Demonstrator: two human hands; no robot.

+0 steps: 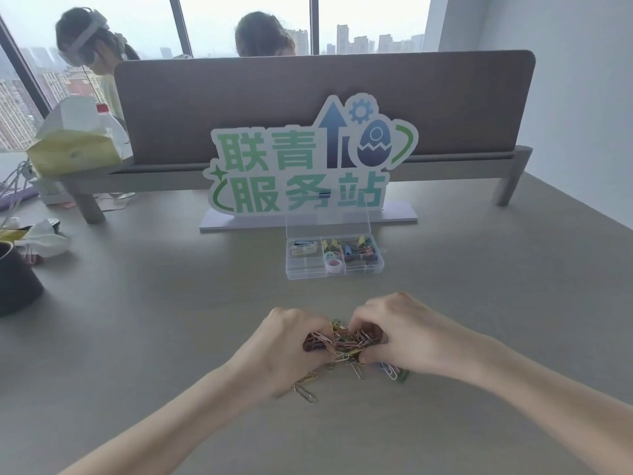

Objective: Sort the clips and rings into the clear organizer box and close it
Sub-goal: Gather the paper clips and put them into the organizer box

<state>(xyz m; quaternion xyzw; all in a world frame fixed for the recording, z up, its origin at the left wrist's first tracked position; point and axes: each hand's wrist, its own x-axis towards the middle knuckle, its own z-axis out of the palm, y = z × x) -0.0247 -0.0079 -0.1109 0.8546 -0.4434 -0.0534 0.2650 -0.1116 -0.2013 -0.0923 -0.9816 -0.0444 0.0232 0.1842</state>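
Observation:
A heap of coloured paper clips (346,339) lies on the grey table near me. My left hand (284,344) and my right hand (407,334) curl around the heap from both sides, fingers closed on a bunch of clips. A few loose clips (303,389) lie by my left wrist, and others (394,371) by my right palm. Farther away stands the clear organizer box (305,267), its lid (327,224) open and upright. Its compartments hold an eraser (303,248), binder clips (358,250) and a pink ring-shaped tape roll (334,265).
A white sign with green characters (308,173) stands right behind the box. A grey desk divider (308,104) runs across the back, with two people beyond it. At the left sit a dark cup (15,279), crumpled paper (42,240) and a tissue pack (73,142).

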